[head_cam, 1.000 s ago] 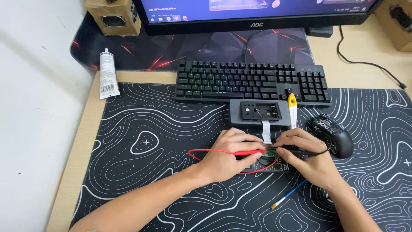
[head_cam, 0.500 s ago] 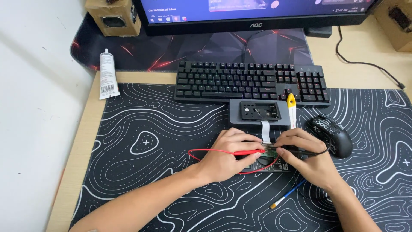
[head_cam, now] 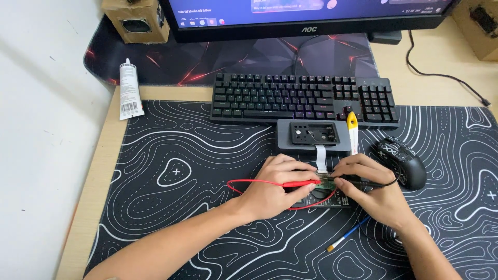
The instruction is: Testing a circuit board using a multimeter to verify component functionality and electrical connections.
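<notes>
Head view: left hand (head_cam: pixel 275 189) pinches red probe (head_cam: pixel 300 183), tip on small green circuit board (head_cam: pixel 326 181). Right hand (head_cam: pixel 372 192) pinches black probe (head_cam: pixel 363 182) on the same board. Board lies near table's (head_cam: pixel 430 85) middle, just below grey module (head_cam: pixel 313 136); black mouse (head_cam: pixel 402 161) sits beside the right hand.

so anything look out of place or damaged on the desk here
Nothing spilled or broken. The grey device behind the hands lies open with its ribbon cable hanging out, and a small brush lies loose on the mat by the right hand.
</notes>
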